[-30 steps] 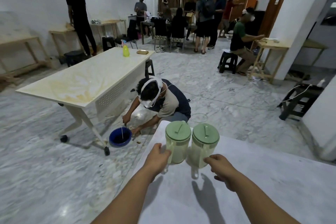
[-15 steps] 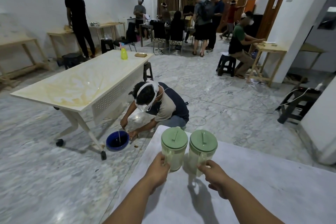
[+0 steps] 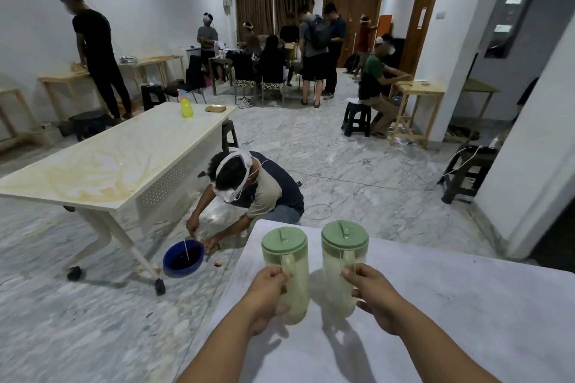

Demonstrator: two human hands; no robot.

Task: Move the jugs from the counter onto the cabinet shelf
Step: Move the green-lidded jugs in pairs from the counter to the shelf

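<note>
Two pale translucent jugs with green lids stand side by side near the far left corner of the grey marble counter (image 3: 451, 314). My left hand (image 3: 267, 295) is closed around the handle of the left jug (image 3: 287, 261). My right hand (image 3: 371, 292) grips the handle of the right jug (image 3: 342, 258). Both jugs are upright; whether they rest on the counter or hang just above it I cannot tell. No cabinet shelf is in view.
A person (image 3: 249, 186) crouches on the floor just beyond the counter's far edge, beside a blue bowl (image 3: 183, 258). A long cream table (image 3: 102, 165) stands to the left. Several people, stools and wooden tables fill the back of the room. A white pillar (image 3: 535, 165) rises at right.
Both hands moved forward from beside the jugs and closed on the handles. The view has come nearer to the jugs.
</note>
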